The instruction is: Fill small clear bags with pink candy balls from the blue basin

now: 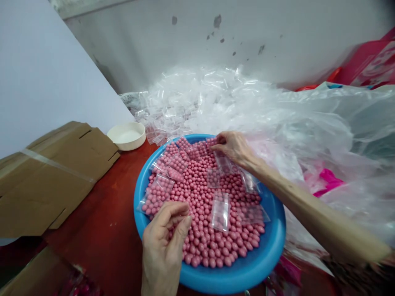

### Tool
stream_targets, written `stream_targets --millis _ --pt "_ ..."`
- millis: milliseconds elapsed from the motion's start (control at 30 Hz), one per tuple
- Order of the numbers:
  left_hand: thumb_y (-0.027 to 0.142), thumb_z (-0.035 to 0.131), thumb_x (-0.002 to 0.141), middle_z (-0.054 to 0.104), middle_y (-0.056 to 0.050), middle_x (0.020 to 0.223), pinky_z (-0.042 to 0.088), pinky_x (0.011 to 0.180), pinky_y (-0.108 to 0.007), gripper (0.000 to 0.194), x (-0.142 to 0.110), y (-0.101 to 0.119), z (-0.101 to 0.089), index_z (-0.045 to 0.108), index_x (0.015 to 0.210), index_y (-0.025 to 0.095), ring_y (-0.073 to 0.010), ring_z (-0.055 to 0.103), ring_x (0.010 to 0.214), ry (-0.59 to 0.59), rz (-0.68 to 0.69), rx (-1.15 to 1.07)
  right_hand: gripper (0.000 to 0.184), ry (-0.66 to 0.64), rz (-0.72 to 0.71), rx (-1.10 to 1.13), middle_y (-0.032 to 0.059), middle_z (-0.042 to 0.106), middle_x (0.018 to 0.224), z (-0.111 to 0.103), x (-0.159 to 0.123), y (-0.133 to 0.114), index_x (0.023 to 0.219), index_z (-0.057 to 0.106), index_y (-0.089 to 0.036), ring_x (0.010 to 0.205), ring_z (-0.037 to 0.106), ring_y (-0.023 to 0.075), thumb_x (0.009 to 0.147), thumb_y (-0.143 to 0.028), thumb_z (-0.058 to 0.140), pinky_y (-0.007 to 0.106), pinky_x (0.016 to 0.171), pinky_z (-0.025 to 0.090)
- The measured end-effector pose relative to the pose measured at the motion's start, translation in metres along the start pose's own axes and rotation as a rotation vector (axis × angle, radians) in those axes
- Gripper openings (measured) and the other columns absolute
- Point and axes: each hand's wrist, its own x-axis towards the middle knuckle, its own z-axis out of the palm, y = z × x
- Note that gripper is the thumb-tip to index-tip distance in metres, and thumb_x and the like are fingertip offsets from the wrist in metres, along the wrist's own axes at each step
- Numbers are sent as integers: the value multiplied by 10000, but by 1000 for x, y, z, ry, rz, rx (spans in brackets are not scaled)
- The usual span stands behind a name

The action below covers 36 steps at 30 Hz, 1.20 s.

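A blue basin (pixel 279 242) holds a thick layer of pink round beads (pixel 197 193). My left hand (pixel 166 238) hovers over its near left side, fingers curled and thumb close to them; whether something small sits inside is hidden. At the far rim my right hand (pixel 233 148) pinches a small clear plastic case (pixel 212 142) with pink beads in it. Several bead-filled clear cases (pixel 177 163) lie along the basin's left and far side. On the beads rest other flat clear cases, among them one (pixel 220 211) near the middle.
Behind the basin rises a big heap of clear plastic cases (pixel 197 94), with plastic sheeting (pixel 308 119) to the right. A white round dish (pixel 128 136) and a flattened cardboard box (pixel 58 172) stand left on the red table (pixel 108 222). A spotted wall (pixel 197 41) closes the back.
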Motion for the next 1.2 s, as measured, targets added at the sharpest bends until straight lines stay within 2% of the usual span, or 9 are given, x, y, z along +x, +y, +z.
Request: stream_targets --millis 133,300,500,667,733,867,967,1067,1200 --pt "243 644 785 690 -10 901 533 726 -161 114 -2 1 1 679 887 207 -126 659 842 41 -5 -32 89 -98 -44 -130 50 649 656 10 -5 4 706 670 -132 655 571 186 723 -219 683 261 577 368" --pt "235 650 778 698 -3 877 537 694 -150 103 -1 1 0 687 871 211 -120 661 807 4 25 4 132 -92 -98 -246 129 660 889 14 -14 10 883 653 -110 848 569 253 785 -193 621 299 678 371" --pt "240 642 782 701 -17 841 540 670 -169 92 -1 4 -1 691 844 192 -133 659 779 -1 31 31 216 -52 -138 -240 107 653 822 14 -9 15 941 627 -116 757 566 234 830 -300 604 295 629 368" --pt "244 640 788 698 -9 839 533 659 -148 83 -1 4 -1 690 838 201 -120 653 777 -1 45 54 147 -54 -191 -215 99 639 765 14 -12 13 813 638 -142 742 562 224 867 -224 529 304 654 369" --pt "238 635 793 696 -3 833 528 659 -141 75 -1 3 -1 688 835 205 -114 652 774 -1 50 56 139 -45 -208 -206 106 642 807 9 -16 9 835 635 -138 787 562 233 869 -203 517 313 685 370" --pt "228 628 799 696 4 829 522 662 -139 72 -1 3 -2 685 839 209 -108 651 767 -12 58 59 108 -85 -240 -169 59 642 780 -15 -41 -6 839 642 -153 724 565 190 862 -192 544 291 663 365" --pt "225 625 800 694 2 828 521 664 -147 75 -1 4 -3 686 839 206 -112 648 772 -11 58 61 252 -275 -269 -155 17 590 620 -27 -74 -20 680 618 -167 583 519 149 879 -310 560 274 571 332" --pt "223 632 797 690 7 828 516 669 -153 67 -2 4 -2 683 836 206 -113 642 774 -10 62 69 213 -250 -269 -313 82 619 757 -21 -101 -30 801 614 -133 702 549 206 880 -324 562 299 604 349" --pt "235 633 801 691 2 853 512 673 -172 73 -3 3 -1 680 848 204 -123 640 794 -1 59 76 118 -271 -266 -369 134 610 930 0 -105 -39 961 573 -101 784 566 224 884 -170 515 304 615 396"
